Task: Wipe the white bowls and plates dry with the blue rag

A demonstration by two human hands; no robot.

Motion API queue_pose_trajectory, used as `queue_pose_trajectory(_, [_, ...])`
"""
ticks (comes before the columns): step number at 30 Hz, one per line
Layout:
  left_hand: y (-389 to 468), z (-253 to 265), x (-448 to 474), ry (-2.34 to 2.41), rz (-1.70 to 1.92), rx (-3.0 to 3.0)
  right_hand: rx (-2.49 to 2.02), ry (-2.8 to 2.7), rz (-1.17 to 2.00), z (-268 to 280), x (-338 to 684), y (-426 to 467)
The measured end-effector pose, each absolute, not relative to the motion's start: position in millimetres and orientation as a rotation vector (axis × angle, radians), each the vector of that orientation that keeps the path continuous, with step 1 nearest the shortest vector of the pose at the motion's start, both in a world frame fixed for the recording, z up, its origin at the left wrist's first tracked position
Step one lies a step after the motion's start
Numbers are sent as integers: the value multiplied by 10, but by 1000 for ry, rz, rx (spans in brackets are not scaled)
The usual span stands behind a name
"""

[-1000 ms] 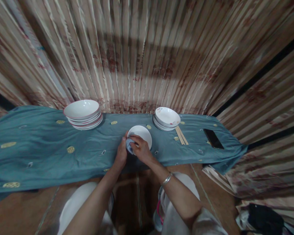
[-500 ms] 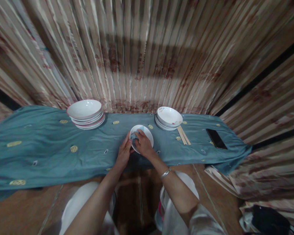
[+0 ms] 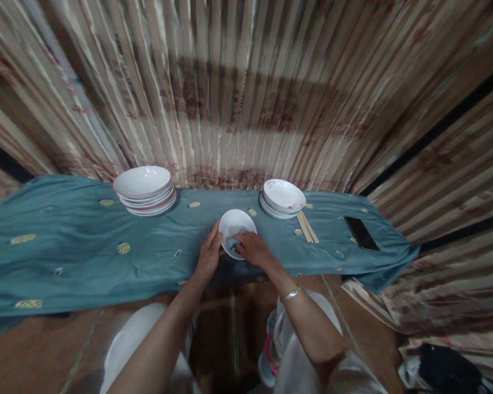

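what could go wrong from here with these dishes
The white bowl could slip: the left hand grips only one side while the right hand holds a cloth against its inside. The red-rimmed stack of dishes might topple if the blue tablecloth under it gets tugged.

A black phone (image 3: 361,233) is lying on the teal tablecloth (image 3: 82,219), and pale chopsticks (image 3: 304,227) are lying to its left. Behind, a pleated, reddish-patterned curtain (image 3: 230,93) is hanging.

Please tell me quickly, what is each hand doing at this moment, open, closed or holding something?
Left hand: holding the white bowl at its left side.
Right hand: holding a bluish cloth against the bowl's inside.
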State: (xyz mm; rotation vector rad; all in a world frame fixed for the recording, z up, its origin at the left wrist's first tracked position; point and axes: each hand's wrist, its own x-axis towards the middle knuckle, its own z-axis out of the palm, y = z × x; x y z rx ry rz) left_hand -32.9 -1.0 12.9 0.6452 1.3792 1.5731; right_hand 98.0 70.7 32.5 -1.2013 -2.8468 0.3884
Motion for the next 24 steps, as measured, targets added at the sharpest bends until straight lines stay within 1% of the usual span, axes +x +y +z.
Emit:
queue_pose_trajectory(11, [-9, 151, -336, 1381, 1580, 668, -1173, -2890, 532, 475, 1210, 650])
queue_pose_trajectory(19, [15, 90, -349, 1377, 1590, 696, -1307, -2873, 541, 598, 1399, 671])
queue_pose_trajectory(24, [15, 47, -382, 1390, 1633, 693, -1363, -2793, 534, 582, 1551, 743])
